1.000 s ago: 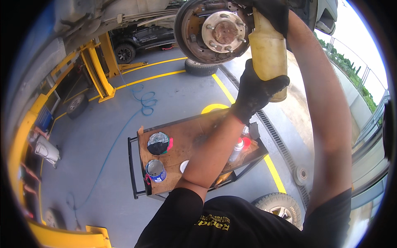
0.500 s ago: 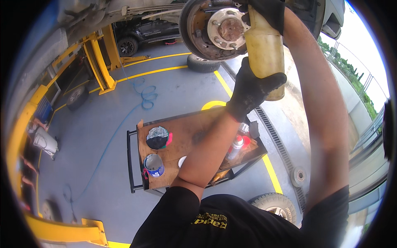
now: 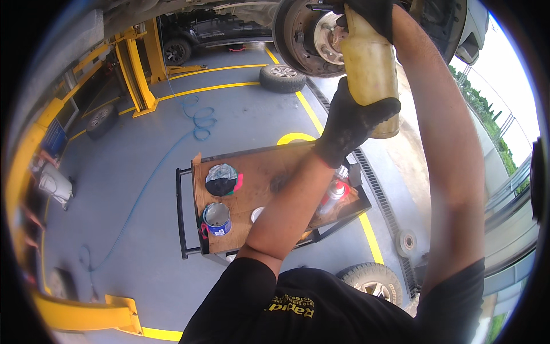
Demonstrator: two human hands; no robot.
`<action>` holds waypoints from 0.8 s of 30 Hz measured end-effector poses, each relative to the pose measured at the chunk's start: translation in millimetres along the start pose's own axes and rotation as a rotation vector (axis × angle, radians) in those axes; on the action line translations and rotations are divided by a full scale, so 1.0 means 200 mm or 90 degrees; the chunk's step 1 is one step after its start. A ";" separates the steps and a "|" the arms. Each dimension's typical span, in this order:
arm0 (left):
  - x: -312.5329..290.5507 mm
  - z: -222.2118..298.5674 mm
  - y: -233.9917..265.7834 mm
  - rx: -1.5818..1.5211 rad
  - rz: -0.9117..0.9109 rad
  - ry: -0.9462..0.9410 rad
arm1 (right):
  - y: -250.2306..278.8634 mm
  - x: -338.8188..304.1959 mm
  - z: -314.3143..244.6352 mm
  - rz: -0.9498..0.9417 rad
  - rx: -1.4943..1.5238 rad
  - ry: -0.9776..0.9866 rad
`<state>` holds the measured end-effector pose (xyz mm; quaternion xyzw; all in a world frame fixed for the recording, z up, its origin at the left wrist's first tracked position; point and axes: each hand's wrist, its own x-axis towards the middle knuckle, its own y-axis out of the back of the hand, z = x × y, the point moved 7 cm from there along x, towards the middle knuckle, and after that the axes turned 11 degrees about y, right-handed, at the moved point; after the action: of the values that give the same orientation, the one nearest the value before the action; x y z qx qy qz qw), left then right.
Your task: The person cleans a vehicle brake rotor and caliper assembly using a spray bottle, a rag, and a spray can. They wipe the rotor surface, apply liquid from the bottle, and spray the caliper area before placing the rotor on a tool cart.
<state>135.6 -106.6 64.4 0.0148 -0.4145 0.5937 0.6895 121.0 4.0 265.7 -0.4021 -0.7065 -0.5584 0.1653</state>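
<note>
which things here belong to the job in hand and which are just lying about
Seemingly part of the work:
yellowish bottle, left hand around it, right hand at its top
wheel hub beside it

Seemingly just lying about:
blue hose
wheel lying flat
untouched blue can

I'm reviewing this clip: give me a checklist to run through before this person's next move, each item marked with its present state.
1. Left hand gripping the yellowish bottle: ok, wrapped around its lower part.
2. Right hand secure at the bottle's upper end: cannot tell; the picture's top edge cuts the hand off.
3. Gloves on both hands: ok, both black.
4. Bottle clear of the wheel hub: cannot tell; it overlaps the hub in this single view.
5. Blue can on the cart covered: not ok, its top is open.
6. Bottle's mouth visible: not ok, hidden around the right hand.
</note>
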 end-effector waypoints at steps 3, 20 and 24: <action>-0.06 0.12 0.19 0.072 0.057 -0.020 | -0.25 0.19 -0.03 -0.159 -0.213 0.212; -0.25 -0.03 0.35 0.020 0.006 0.057 | -0.46 -0.17 -0.21 -0.039 -0.111 0.020; -0.27 -0.07 0.40 0.060 0.010 0.067 | -0.50 -0.17 -0.04 -0.075 -0.201 -0.025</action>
<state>79.1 -119.5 -15.3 0.0128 -0.3490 0.6182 0.7042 65.5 -21.9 178.7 -0.3917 -0.6355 -0.6632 0.0531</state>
